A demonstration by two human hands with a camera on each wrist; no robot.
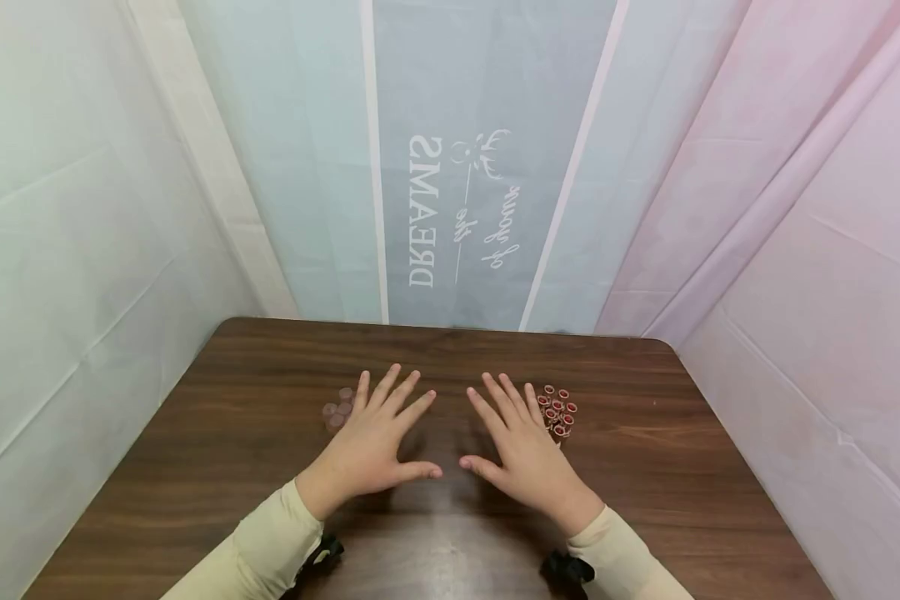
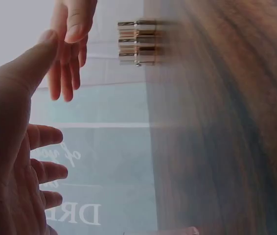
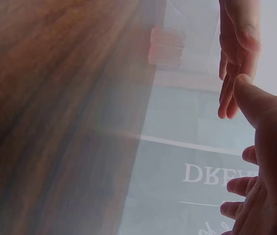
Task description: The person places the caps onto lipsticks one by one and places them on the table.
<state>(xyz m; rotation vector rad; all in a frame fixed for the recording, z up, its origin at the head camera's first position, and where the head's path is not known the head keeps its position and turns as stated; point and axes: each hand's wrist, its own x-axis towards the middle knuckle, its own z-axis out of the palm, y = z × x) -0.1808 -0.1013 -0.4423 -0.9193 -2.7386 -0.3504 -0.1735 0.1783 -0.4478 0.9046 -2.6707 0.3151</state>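
Note:
Both hands hover palm down over the brown table with fingers spread, holding nothing. The left hand [image 1: 371, 446] is just right of a small group of translucent pinkish round pieces [image 1: 337, 411], overlapping part of it in the head view. Beside the right hand [image 1: 528, 454] stands a cluster of small round pieces with red centres and pale gold rims [image 1: 557, 406]; the hand hides its left side. In the left wrist view these gold-rimmed pieces [image 2: 137, 41] look like short upright cylinders. The pinkish pieces [image 3: 166, 46] show as short clear cylinders in the right wrist view.
The dark wood-grain table [image 1: 645, 492] has rounded far corners. A blue-grey curtain [image 1: 487, 83] with white lettering hangs behind it. Pale cloth [image 1: 67, 250] lines the left side, and more pale cloth [image 1: 832, 350] the right. Dark bands sit under both cream sleeves [image 1: 262, 546].

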